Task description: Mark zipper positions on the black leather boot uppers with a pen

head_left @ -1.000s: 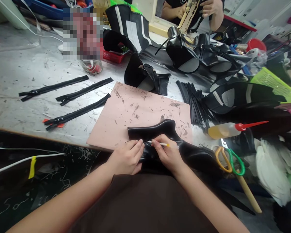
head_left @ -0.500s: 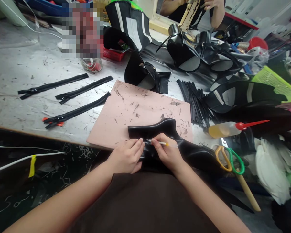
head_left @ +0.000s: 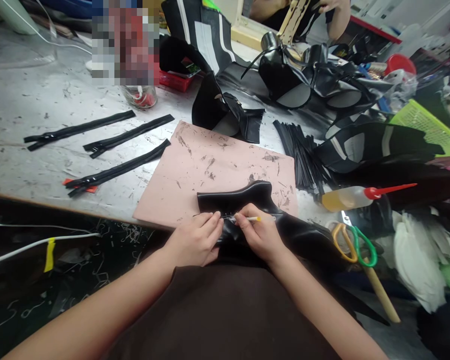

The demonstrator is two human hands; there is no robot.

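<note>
A glossy black leather boot upper [head_left: 303,231] lies over the near edge of a pink board [head_left: 202,160] and hangs toward my lap. My left hand [head_left: 195,237] grips it at the left, fingers together on top and thumb lower down. Pinched in my right hand [head_left: 260,234] is a slim pen-like stick [head_left: 254,218] with a yellow end. Its working tip meets the leather close to my left fingertips, where small pale marks show. The fingers partly hide that spot, so the tip's exact kind is unclear.
Three black zippers [head_left: 123,167] lie left of the board. To the right are black strips [head_left: 296,155], a red-nozzled bottle [head_left: 345,198] and scissors [head_left: 354,245]. Finished-looking black boot pieces [head_left: 285,75] stand behind. Another person's arm [head_left: 339,22] shows at the top.
The view has shifted very slightly. Both hands stay at nearly the same place on the boot upper, and the stick has moved only a little.
</note>
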